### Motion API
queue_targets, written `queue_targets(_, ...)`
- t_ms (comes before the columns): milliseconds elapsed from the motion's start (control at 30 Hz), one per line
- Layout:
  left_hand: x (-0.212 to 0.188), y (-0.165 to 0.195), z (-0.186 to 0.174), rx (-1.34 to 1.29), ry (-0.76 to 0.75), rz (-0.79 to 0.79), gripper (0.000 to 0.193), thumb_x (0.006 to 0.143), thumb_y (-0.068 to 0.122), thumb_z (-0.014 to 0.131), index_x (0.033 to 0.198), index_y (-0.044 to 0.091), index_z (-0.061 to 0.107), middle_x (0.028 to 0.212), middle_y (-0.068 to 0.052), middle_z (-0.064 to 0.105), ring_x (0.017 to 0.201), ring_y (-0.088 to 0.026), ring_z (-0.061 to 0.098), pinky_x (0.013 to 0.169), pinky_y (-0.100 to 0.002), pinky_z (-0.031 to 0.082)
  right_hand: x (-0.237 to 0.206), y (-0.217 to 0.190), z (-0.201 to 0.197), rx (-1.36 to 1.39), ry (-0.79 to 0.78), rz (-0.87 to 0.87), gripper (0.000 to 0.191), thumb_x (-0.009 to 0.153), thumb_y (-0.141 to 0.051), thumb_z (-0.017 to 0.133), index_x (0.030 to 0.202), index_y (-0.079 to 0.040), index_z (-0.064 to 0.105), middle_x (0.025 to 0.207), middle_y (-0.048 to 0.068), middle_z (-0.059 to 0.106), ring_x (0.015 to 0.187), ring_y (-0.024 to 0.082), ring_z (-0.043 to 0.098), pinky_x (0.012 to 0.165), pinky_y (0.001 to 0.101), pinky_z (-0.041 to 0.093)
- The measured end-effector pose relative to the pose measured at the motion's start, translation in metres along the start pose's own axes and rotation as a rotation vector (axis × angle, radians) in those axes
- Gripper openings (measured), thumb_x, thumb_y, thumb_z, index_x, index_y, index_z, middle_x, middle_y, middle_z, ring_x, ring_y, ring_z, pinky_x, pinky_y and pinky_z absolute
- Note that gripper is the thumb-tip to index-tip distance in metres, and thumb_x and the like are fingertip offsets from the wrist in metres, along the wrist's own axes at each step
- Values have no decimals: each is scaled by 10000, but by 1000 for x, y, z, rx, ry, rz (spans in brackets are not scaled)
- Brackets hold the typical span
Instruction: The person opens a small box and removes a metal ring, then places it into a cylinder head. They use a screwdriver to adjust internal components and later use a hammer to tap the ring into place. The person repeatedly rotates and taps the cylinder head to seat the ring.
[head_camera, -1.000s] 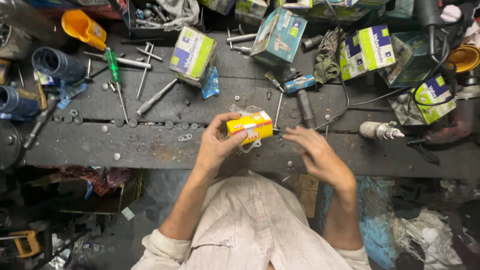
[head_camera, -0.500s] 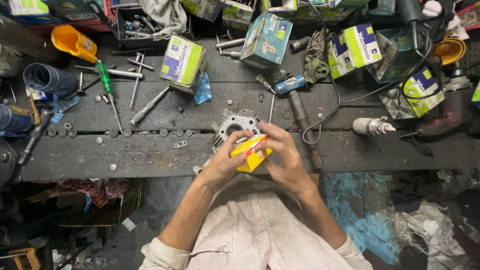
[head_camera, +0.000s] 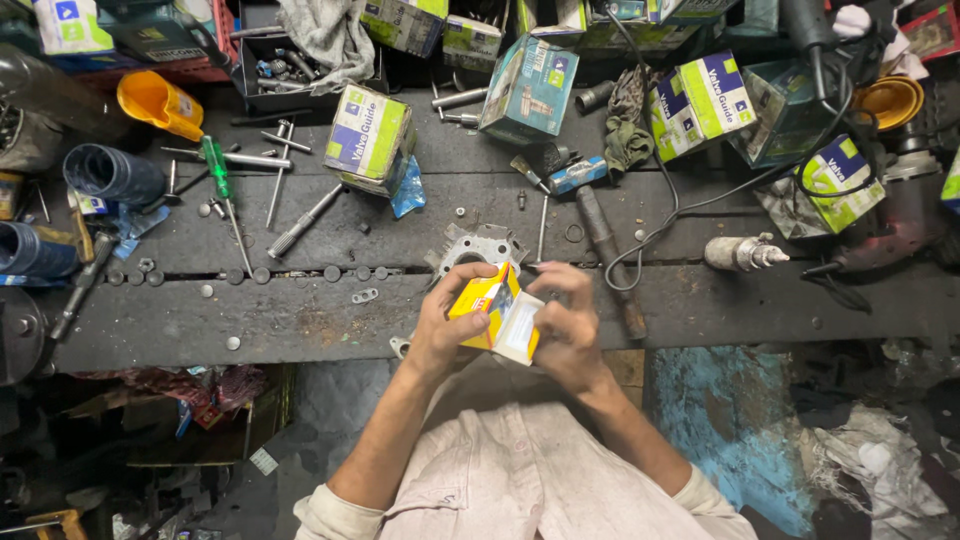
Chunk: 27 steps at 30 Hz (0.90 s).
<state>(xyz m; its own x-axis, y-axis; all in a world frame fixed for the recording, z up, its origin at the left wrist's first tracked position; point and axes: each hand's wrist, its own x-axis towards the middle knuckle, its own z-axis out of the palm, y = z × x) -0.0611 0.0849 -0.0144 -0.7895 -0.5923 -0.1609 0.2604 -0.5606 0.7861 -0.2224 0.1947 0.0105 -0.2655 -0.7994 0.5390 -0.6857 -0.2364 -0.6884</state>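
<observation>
Since half a second back, both hands have shifted slightly toward the body and the small yellow box (head_camera: 487, 303) now shows its end flap swung open, pale inside facing up; a second ago only the left hand had it and the right lay flat on the bench.

Left hand (head_camera: 447, 322): fingers curled round the box's left side, thumb on top, firm hold.
Right hand (head_camera: 566, 330): half closed, fingertips on the open white flap at the box's right end.

Box sits in the air just over the near edge of the dark wooden workbench (head_camera: 300, 320), tilted, between both hands and close to the chest.

Just behind the box on the bench: a grey metal flanged casting (head_camera: 478, 247), partly hidden by the left fingers. Near it, right of the hands, a long dark tool handle (head_camera: 606, 245) lies along the board, with a black cable looping past.

Further back: green-and-white cartons (head_camera: 368, 135), a teal carton (head_camera: 530, 88), a green-handled screwdriver (head_camera: 219, 175), an orange funnel (head_camera: 158, 103), loose washers and bolts. A grey cylindrical tool part (head_camera: 742, 253) lies well to the right.
</observation>
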Motion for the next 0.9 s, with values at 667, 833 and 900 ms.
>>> queue_targets(667,-9,-4,1,96,173,118,585,785,243,772,1289,-14,621,1202,-134,689,1088,-193,659,974,-325,526,23,-25,-21,53,-301,115,265,908,-112,781,1170,-89,746,970,56,717,927,226,688,830,342,561)
queue_targets(833,-9,7,3,227,53,56,528,785,133,813,1276,23,652,1204,-99,687,1090,-163,643,974,-316,525,29,-30,-24,-98,-582,210,356,824,-227,816,1139,-89,726,1059,81,628,1040,296,580,937,435,437)
queue_targets(900,-11,15,3,289,61,-12,560,740,145,850,1259,37,669,1189,-88,686,1076,-170,642,953,-327,527,27,-28,-22,-65,-544,190,396,797,-225,820,1156,-91,721,1233,143,533,1183,347,483,1034,467,387)
